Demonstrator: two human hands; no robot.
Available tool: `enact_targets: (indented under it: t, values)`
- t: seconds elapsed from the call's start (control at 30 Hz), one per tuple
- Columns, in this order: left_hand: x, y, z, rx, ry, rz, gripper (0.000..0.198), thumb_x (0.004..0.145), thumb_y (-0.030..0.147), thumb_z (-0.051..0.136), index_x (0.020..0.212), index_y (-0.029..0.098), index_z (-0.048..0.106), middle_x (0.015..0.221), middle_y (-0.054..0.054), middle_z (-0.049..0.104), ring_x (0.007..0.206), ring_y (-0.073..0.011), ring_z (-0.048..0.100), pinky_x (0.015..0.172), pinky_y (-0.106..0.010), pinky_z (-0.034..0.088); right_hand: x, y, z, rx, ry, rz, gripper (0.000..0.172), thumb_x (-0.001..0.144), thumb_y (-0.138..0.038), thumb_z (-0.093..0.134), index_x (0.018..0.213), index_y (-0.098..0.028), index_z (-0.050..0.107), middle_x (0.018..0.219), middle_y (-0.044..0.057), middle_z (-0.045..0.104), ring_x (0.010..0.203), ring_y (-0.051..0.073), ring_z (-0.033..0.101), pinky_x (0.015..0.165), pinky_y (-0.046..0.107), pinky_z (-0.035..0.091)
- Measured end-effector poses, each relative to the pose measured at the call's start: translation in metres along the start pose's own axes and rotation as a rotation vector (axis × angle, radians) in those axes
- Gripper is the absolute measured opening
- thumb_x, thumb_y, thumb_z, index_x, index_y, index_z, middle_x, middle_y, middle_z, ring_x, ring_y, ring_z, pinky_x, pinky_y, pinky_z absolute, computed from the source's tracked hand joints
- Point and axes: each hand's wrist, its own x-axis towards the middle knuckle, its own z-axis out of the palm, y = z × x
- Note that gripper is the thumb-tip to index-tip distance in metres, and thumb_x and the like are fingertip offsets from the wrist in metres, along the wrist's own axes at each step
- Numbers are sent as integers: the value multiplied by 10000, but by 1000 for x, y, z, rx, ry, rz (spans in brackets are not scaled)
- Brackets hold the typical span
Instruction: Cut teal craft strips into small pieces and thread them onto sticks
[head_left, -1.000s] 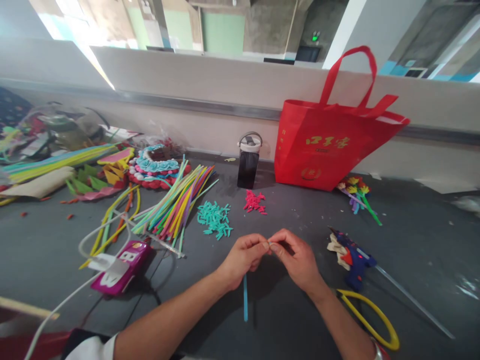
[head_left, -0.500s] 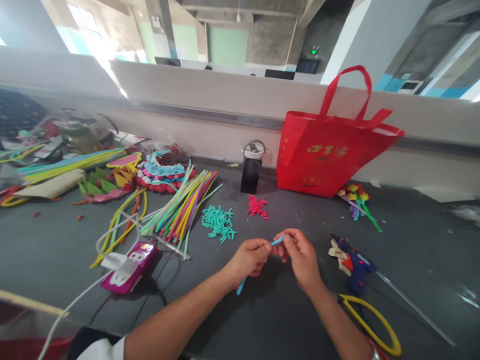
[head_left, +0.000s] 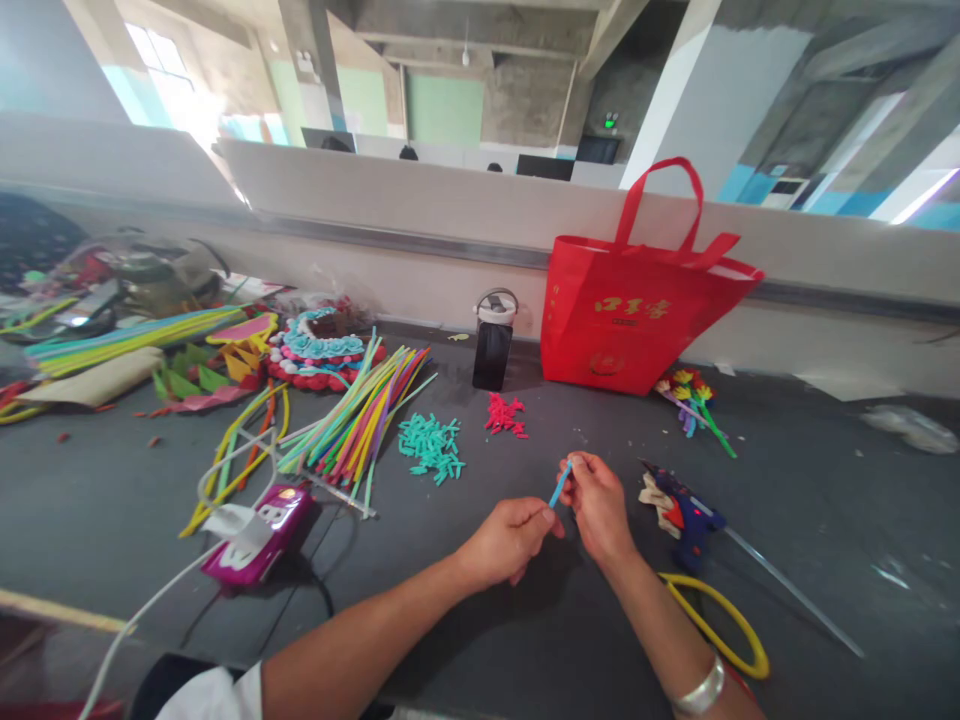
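A light-blue pipe cleaner [head_left: 560, 486] stretches between my two hands above the dark table. Its lower end is pinched by my left hand [head_left: 514, 535], thumb against fingers. My right hand [head_left: 598, 502] grips its upper end between thumb and fingertips. Beyond my hands lie a pile of short turquoise pieces [head_left: 431, 446] and a smaller pile of short red pieces [head_left: 505, 414]. A bundle of long multicoloured pipe cleaners [head_left: 367, 415] rests further left.
A blue glue gun [head_left: 696, 525] with a clear glue stick lies right of my hands, near a yellow loop [head_left: 720, 625]. At the left sits a purple power strip [head_left: 259, 535] with cables. A red bag [head_left: 645, 320] and a black bottle [head_left: 492, 345] stand at the back.
My hands have drawn slightly apart, exposing more of the blue pipe cleaner between them, now tilted more steeply. The tail that hung below my left hand no longer shows. The view has shifted slightly.
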Motion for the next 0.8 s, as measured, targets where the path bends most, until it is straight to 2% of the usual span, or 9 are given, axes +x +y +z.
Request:
enact_targets:
  t: [0.13,0.27,0.37,0.47,0.53,0.57,0.7,0.77,0.8]
  values:
    - [-8,9,-2,107,-21,81,487,871,574,400,934,143,617,530,82,355,349,-50,324,352,-174,279,5,-4,-5,56,49,-14,305,657,-395,717,784,-191,530,665,-49,545,492,65,466,385,174,358]
    - [-12,15,-6,268,71,252,462,909,512,381,888,140,654,517,58,372,455,-76,344,461,-192,290,5,-6,-5,106,73,-46,313,654,-389,723,797,-190,529,674,-50,542,497,54,455,404,168,367]
    - [-14,18,-7,414,128,329,421,936,448,353,892,162,658,553,39,415,504,-93,374,520,-202,300,5,-5,-5,116,108,-66,319,653,-393,718,806,-189,525,671,-53,533,494,50,446,415,168,376]
    - [-20,28,-11,613,93,363,348,933,388,384,813,188,643,579,17,470,522,-109,419,544,-211,300,9,-4,-9,34,160,-95,330,666,-425,676,835,-197,507,693,-50,531,495,51,451,427,176,394]
    - [-26,41,-21,803,68,308,295,903,363,447,734,199,624,560,5,486,511,-122,435,533,-222,286,12,-4,-13,-56,148,-105,336,680,-455,640,846,-201,496,692,-52,524,494,55,457,428,181,398]
    - [-30,48,-29,900,97,258,271,892,352,461,737,202,625,566,-4,508,519,-131,456,534,-226,286,14,-3,-14,-101,128,-104,336,685,-466,628,842,-201,494,679,-54,518,491,58,460,423,181,395]
    - [-45,68,-78,1212,437,0,269,889,332,421,861,192,649,736,-70,646,712,-195,596,633,-247,370,15,2,-15,-271,32,-101,322,706,-474,605,834,-188,530,615,-54,517,453,75,454,378,181,350]
    - [-52,66,-106,1346,582,-175,292,882,311,398,868,174,655,812,-104,676,801,-228,626,693,-277,410,15,5,-14,-367,-11,-118,324,712,-474,604,844,-182,564,589,-49,533,429,83,447,368,189,332]
    - [-56,62,-118,1396,609,-247,311,882,299,381,885,158,658,864,-129,684,842,-248,636,713,-297,427,15,6,-14,-418,-31,-134,323,710,-475,606,841,-180,581,579,-46,541,428,90,452,377,197,337]
